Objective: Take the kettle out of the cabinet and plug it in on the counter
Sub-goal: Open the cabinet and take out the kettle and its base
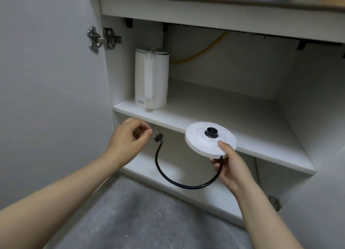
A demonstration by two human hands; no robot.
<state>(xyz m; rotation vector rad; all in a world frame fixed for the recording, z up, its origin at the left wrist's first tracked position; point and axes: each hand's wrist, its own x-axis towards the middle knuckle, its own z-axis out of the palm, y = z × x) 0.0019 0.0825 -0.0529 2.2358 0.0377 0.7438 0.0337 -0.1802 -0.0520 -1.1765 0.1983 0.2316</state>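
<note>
Dim, soft, even light; wide-angle edge distortion

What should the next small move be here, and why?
Probably raise the base to the counter and set it down. The right hand holds it, the left hand pinches the plug, and the kettle stands on the shelf, so a hand needs freeing.

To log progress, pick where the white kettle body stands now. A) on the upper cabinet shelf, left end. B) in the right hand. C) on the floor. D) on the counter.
A: the kettle stands upright on the shelf, untouched, while the right hand holds only the base and the left hand pinches the plug.
</note>
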